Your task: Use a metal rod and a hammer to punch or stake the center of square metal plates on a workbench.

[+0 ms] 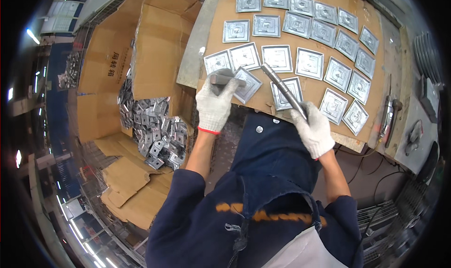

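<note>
My left hand (213, 103), in a white knitted glove with a red cuff, is closed around a grey metal block (221, 78) at the table's near left edge. Partly behind that block, a square metal plate (247, 85) with a raised rim lies turned at an angle. My right hand (312, 131), gloved the same way, grips the lower end of a stepped metal rod (283, 86). The rod slants up and left across another square plate (280, 100), covering part of it. Just right of this hand lies one more square plate (333, 105).
Rows of similar plates (310, 63) spread over the cardboard-covered tabletop (225, 9). On the left, a large cardboard box (105, 80) holds a heap of small metal parts (157, 134). Hand tools (388, 115) lie along the right side, near a stack of grey discs (426, 56).
</note>
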The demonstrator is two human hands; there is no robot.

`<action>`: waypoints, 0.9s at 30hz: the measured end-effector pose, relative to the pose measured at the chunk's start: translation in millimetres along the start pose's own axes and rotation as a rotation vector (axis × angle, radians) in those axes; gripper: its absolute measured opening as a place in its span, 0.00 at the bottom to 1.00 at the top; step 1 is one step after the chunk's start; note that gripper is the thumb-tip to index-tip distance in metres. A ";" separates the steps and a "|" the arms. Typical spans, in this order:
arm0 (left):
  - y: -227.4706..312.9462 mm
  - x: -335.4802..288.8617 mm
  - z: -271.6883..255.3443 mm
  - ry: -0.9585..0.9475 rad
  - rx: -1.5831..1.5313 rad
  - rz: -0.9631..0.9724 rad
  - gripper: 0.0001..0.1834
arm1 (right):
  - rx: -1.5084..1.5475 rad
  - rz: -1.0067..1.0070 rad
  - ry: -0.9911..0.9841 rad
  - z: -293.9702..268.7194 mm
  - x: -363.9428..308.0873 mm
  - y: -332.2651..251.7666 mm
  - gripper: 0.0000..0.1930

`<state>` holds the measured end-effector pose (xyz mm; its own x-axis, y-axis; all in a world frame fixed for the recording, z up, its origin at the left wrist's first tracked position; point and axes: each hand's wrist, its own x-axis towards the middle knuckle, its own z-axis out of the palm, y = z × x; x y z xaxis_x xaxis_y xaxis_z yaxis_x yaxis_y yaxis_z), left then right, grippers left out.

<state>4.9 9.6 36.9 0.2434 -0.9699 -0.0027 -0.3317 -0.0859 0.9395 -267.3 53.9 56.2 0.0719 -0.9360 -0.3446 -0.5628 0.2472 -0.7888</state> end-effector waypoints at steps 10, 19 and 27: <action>14.2 -25.7 98.4 -0.218 -0.010 -0.033 0.14 | -0.110 0.279 0.181 -39.4 -41.3 58.0 0.23; 0.3 -26.8 107.5 -0.230 0.050 0.015 0.18 | -0.162 0.445 -0.065 -26.7 -82.3 61.4 0.22; 9.8 -32.5 104.0 -0.301 0.274 0.190 0.17 | -0.155 0.359 -0.083 -27.9 -87.4 68.8 0.22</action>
<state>-101.0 16.6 10.5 -0.1073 -0.9940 0.0231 -0.5843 0.0818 0.8074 -335.3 145.7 46.3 -0.0892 -0.7722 -0.6291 -0.6814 0.5080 -0.5269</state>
